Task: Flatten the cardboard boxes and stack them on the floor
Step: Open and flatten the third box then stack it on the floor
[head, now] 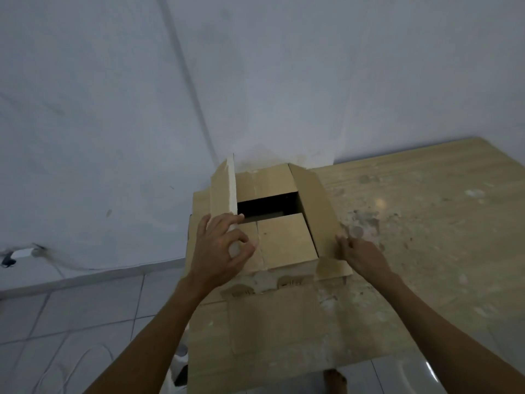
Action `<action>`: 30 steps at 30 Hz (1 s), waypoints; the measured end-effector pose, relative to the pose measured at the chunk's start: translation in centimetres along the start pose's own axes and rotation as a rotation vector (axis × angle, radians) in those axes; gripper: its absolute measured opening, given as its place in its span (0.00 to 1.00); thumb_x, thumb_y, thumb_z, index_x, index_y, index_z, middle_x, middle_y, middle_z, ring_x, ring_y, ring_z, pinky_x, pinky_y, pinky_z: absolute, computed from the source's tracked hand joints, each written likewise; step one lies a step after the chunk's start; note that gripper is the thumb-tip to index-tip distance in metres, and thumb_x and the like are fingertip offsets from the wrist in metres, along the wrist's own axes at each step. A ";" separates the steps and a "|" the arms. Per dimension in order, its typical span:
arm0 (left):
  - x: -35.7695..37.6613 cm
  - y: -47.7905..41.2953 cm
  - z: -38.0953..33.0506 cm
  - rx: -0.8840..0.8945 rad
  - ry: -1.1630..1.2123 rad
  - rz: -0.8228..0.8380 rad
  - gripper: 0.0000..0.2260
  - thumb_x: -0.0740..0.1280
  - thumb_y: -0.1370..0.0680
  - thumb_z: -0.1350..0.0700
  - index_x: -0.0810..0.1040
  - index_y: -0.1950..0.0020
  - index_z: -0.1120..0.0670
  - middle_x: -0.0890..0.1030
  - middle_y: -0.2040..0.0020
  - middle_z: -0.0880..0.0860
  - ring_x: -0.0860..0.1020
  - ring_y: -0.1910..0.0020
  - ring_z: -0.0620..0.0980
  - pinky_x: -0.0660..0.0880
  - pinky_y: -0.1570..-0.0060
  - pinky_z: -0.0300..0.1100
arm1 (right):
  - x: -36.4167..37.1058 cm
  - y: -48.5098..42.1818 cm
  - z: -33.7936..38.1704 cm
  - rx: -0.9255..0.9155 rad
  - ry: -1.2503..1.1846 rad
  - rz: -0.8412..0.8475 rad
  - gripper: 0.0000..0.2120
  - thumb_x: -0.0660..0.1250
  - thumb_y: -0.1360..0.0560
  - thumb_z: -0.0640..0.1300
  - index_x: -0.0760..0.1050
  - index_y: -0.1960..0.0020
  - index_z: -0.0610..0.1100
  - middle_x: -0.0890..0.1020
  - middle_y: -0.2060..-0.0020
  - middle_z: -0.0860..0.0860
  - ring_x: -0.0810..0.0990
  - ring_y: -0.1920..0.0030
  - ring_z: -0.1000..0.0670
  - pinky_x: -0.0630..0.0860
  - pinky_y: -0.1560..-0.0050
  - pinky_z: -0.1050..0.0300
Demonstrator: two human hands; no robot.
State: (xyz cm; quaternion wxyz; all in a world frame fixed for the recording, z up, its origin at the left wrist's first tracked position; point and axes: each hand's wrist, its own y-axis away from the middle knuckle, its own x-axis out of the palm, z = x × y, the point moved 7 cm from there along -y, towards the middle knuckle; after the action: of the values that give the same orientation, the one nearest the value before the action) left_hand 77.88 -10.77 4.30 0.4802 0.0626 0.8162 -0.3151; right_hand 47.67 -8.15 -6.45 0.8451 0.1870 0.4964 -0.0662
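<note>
Box (272,223) upright on table (426,223), opening upward; left hand (218,251) pinching raised left flap (224,189), right hand (360,257) gripping lowered right flap (315,200).

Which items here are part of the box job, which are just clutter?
In the job: cardboard box, left flap pinched by left hand, right flap under right hand.

Lying about: wooden table, white cable on floor tiles, wall plug.
</note>
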 end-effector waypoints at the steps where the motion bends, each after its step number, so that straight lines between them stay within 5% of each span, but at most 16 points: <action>1: -1.0 0.1 0.3 -0.006 0.000 -0.012 0.21 0.60 0.25 0.38 0.81 0.61 0.53 0.81 0.43 0.51 0.73 0.40 0.47 0.57 0.31 0.54 | 0.5 0.1 0.2 0.005 -0.032 0.025 0.31 0.46 0.23 0.64 0.76 0.55 0.42 0.79 0.63 0.44 0.78 0.61 0.43 0.74 0.59 0.52; 5: -5.7 1.1 2.9 -0.025 -0.038 -0.125 0.29 0.53 0.22 0.37 0.83 0.62 0.56 0.84 0.53 0.51 0.75 0.44 0.47 0.56 0.33 0.50 | 1.6 0.3 0.8 -0.006 -0.012 0.045 0.35 0.43 0.29 0.72 0.73 0.60 0.44 0.78 0.65 0.45 0.78 0.63 0.44 0.74 0.59 0.51; 9: -8.6 3.6 5.6 -0.132 -0.218 -0.254 0.23 0.58 0.22 0.44 0.81 0.67 0.56 0.85 0.63 0.51 0.80 0.47 0.53 0.59 0.36 0.50 | 2.2 0.5 0.8 -0.003 0.018 0.027 0.31 0.48 0.26 0.68 0.74 0.54 0.43 0.79 0.62 0.44 0.79 0.60 0.42 0.75 0.56 0.50; 13: -7.2 5.8 8.4 -0.306 -0.320 -0.110 0.21 0.59 0.24 0.49 0.73 0.75 0.55 0.77 0.75 0.49 0.80 0.59 0.53 0.65 0.40 0.51 | 1.1 1.4 1.4 -0.029 0.165 -0.183 0.28 0.52 0.24 0.63 0.78 0.53 0.41 0.79 0.54 0.38 0.77 0.51 0.38 0.73 0.51 0.46; 15: -5.5 6.9 9.5 -0.386 -0.182 -0.015 0.19 0.59 0.25 0.48 0.68 0.75 0.52 0.69 0.78 0.47 0.73 0.73 0.50 0.71 0.56 0.46 | 0.7 1.6 1.9 -0.052 0.123 -0.235 0.25 0.56 0.23 0.60 0.79 0.51 0.40 0.80 0.53 0.38 0.77 0.51 0.38 0.74 0.52 0.48; 17: -3.0 8.0 10.4 -0.533 0.017 0.064 0.15 0.62 0.24 0.48 0.72 0.69 0.53 0.73 0.74 0.48 0.72 0.74 0.47 0.68 0.68 0.40 | 0.7 1.7 2.6 -0.078 0.033 -0.220 0.20 0.59 0.23 0.55 0.79 0.49 0.39 0.82 0.54 0.38 0.79 0.53 0.38 0.76 0.54 0.49; 22: 1.0 7.7 9.9 -0.736 0.154 0.168 0.19 0.61 0.22 0.41 0.74 0.60 0.56 0.77 0.67 0.51 0.77 0.65 0.52 0.68 0.68 0.40 | 1.1 2.3 3.6 -0.079 -0.081 -0.125 0.14 0.59 0.21 0.47 0.76 0.45 0.39 0.83 0.50 0.39 0.80 0.51 0.40 0.73 0.56 0.52; 26: 1.2 4.3 10.2 -0.666 0.073 0.083 0.20 0.63 0.25 0.41 0.74 0.45 0.58 0.80 0.51 0.56 0.78 0.52 0.57 0.76 0.54 0.49 | 0.6 2.6 4.0 -0.042 -0.099 -0.107 0.16 0.60 0.22 0.50 0.75 0.43 0.40 0.82 0.48 0.41 0.79 0.49 0.41 0.71 0.56 0.55; 30: 4.0 1.0 8.8 -0.556 0.130 0.283 0.31 0.64 0.28 0.39 0.65 0.30 0.51 0.75 0.35 0.55 0.74 0.38 0.57 0.70 0.37 0.57 | 0.0 3.0 4.1 -0.027 -0.074 -0.113 0.15 0.62 0.23 0.51 0.75 0.43 0.42 0.82 0.47 0.43 0.79 0.48 0.42 0.71 0.56 0.55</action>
State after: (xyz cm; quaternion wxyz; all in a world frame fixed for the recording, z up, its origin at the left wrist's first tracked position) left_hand 82.74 -15.82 -2.41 0.4649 0.0617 0.8832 -0.0052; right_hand 51.95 -6.93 -3.89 0.8603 0.1447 0.4754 -0.1137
